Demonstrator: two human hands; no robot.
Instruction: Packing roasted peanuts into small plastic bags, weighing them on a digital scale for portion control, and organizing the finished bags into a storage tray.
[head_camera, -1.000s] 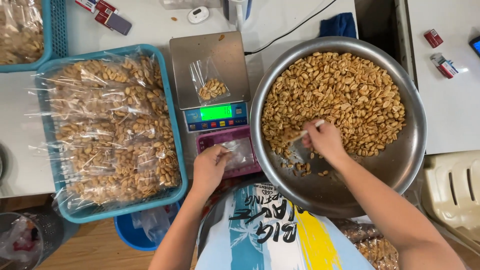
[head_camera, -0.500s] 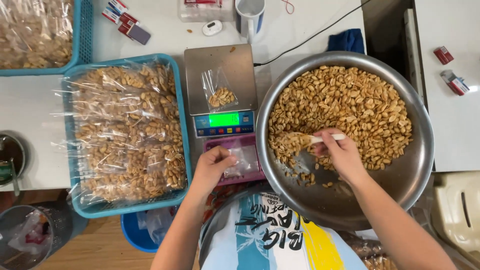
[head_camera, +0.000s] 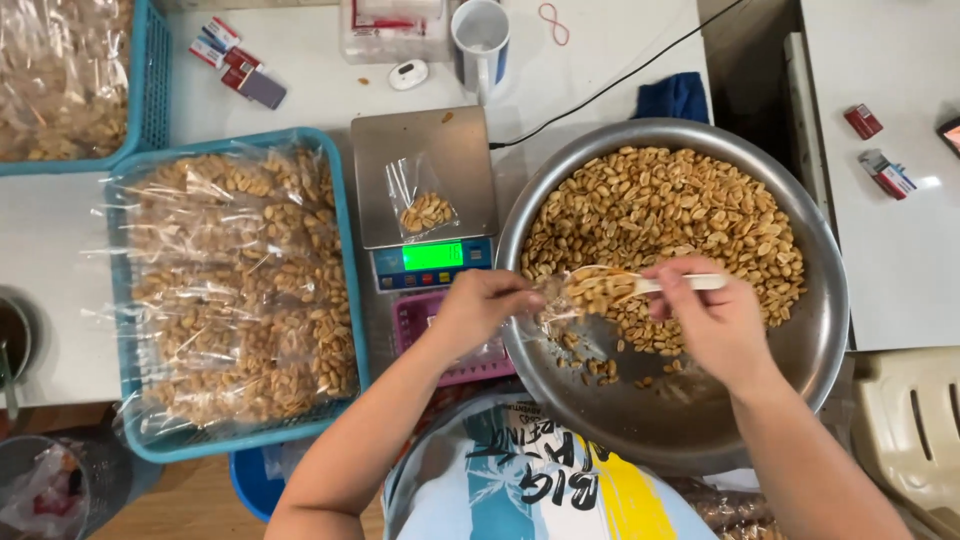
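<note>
The small clear bag (head_camera: 545, 305) is pinched open by the left hand (head_camera: 480, 310) over the steel bowl's (head_camera: 820, 330) near rim; keep its mouth under the peanut-laden spoon (head_camera: 610, 285), gripped by the right hand (head_camera: 715, 320), and tip slowly.

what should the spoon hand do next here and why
Probably tip the spoon into the clear bag: the right hand holds it heaped with peanuts at the bag's mouth, which the left hand pinches over the metal bowl.
</note>
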